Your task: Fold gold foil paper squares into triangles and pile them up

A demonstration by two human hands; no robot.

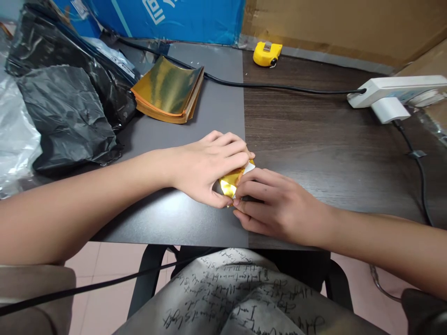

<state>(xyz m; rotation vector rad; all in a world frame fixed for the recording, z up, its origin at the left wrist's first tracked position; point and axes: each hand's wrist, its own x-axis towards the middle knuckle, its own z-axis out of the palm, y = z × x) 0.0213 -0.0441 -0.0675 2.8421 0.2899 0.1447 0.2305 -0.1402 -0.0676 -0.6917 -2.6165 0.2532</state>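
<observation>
A small piece of shiny gold paper (228,187) with a white part showing lies on the table between both hands. My left hand (216,163) rests over its upper left side, with the thumb at the near edge and the fingers bent across the top. From the right, my right hand (270,200) pinches the paper's right edge with curled fingers. Part of the paper is hidden under the hands. Farther back on the left stands a stack of gold sheets (167,88), its top sheet curved.
Black plastic bags (66,111) fill the left side. A yellow tape measure (267,54) sits at the back near a cardboard box (335,28) and a blue box (195,18). A black cable (279,86) runs to a white power strip (401,88) on the right.
</observation>
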